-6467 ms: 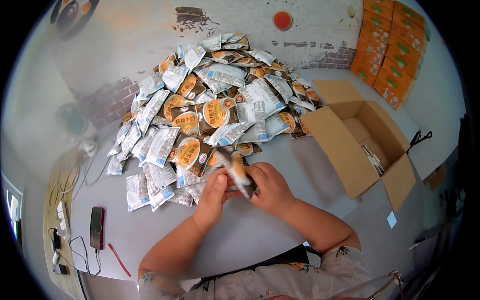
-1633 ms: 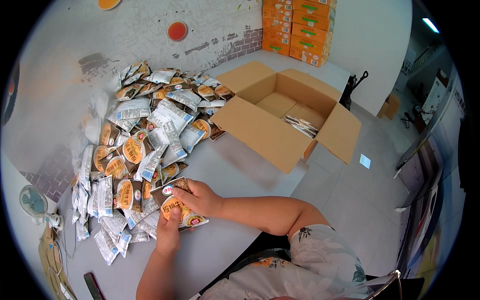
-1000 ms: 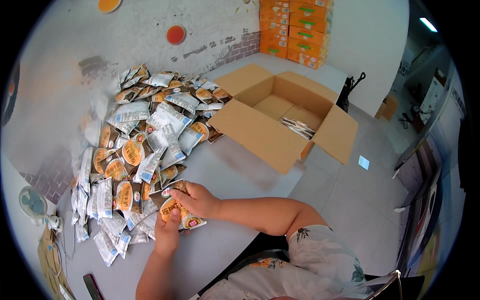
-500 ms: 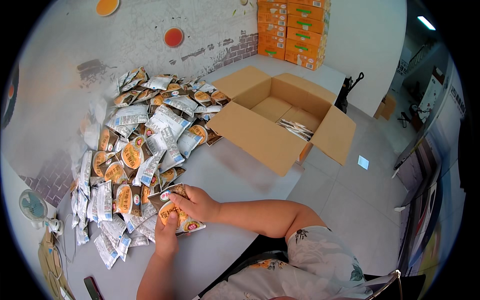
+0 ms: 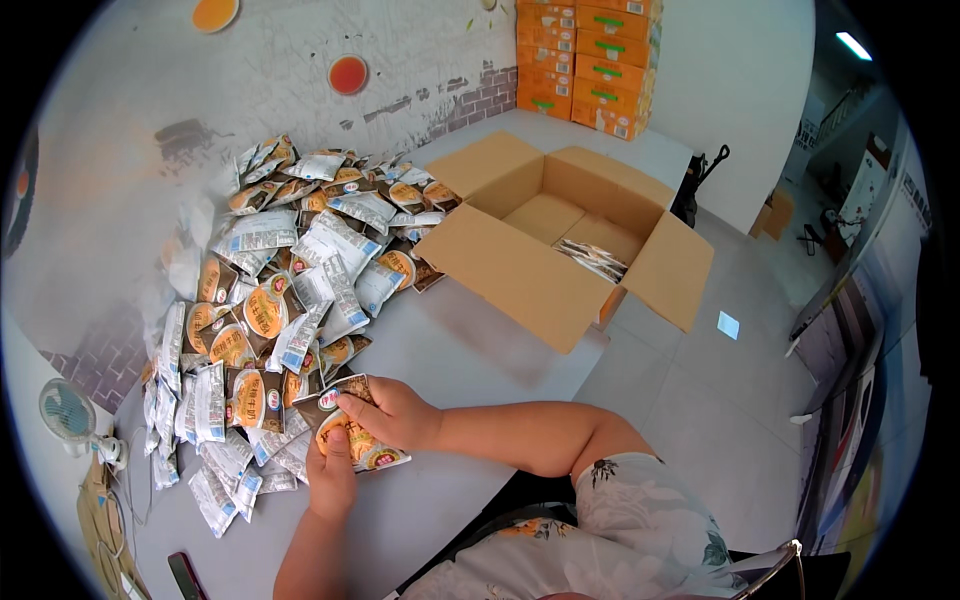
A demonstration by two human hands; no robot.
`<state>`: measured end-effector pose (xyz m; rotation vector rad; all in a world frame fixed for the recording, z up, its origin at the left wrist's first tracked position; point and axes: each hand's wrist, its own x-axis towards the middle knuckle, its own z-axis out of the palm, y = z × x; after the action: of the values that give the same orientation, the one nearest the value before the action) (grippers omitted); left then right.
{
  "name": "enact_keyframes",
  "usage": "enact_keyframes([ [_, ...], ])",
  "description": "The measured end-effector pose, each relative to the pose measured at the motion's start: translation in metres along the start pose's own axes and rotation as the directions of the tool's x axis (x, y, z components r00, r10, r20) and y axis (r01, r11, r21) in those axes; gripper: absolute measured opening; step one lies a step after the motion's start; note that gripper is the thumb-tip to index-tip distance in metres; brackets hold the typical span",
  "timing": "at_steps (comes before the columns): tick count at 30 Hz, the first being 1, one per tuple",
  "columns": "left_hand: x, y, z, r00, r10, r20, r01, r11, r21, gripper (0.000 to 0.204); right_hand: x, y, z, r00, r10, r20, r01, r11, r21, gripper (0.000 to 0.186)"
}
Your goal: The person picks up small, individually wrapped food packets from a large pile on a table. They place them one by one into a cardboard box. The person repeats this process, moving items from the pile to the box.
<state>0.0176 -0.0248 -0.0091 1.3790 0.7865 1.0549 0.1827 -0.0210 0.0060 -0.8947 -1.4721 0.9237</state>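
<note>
Between both hands I hold a brown and white pouch (image 5: 338,428) with an orange-yellow bowl picture facing up. My left hand (image 5: 332,478) grips its near left side, thumb on the front. My right hand (image 5: 400,412) grips the right side, its thumb also pressed on the front. The fingers behind the pouch are hidden. Just beyond it and to the left spreads a large heap of similar pouches (image 5: 258,310), some showing brown fronts, others silvery-white printed backs. To the far right stands an open cardboard box (image 5: 510,270) with several pouches (image 5: 592,260) stacked on edge in its near right corner.
Orange cartons (image 5: 610,75) with green handles are stacked at the back of the grey table (image 5: 450,335). A small fan (image 5: 70,412) stands at the left edge, with cables below it. A dark phone-like object (image 5: 184,576) lies near the front. Tiled floor lies to the right.
My hands and the pouch have shifted very slightly, and my left thumb sits a little differently on the pouch. The heap and the box look the same.
</note>
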Motion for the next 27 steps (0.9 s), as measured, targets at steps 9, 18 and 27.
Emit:
enact_keyframes([
  [9,0.003,0.010,0.007,0.995,0.084,-0.051,-0.078,0.991,0.108,0.042,0.008,-0.001,-0.013,0.996,0.078,-0.053,-0.089,0.965,-0.246,0.029],
  [18,0.005,0.016,0.007,0.966,0.219,-0.138,-0.134,0.879,0.457,0.036,0.000,0.003,-0.004,0.981,-0.191,0.039,0.195,0.947,-0.255,0.063],
  [27,-0.004,0.037,0.009,0.680,0.622,0.387,-0.560,0.100,0.822,0.066,0.005,0.008,0.000,0.928,0.219,0.300,-0.370,0.617,0.695,0.055],
])
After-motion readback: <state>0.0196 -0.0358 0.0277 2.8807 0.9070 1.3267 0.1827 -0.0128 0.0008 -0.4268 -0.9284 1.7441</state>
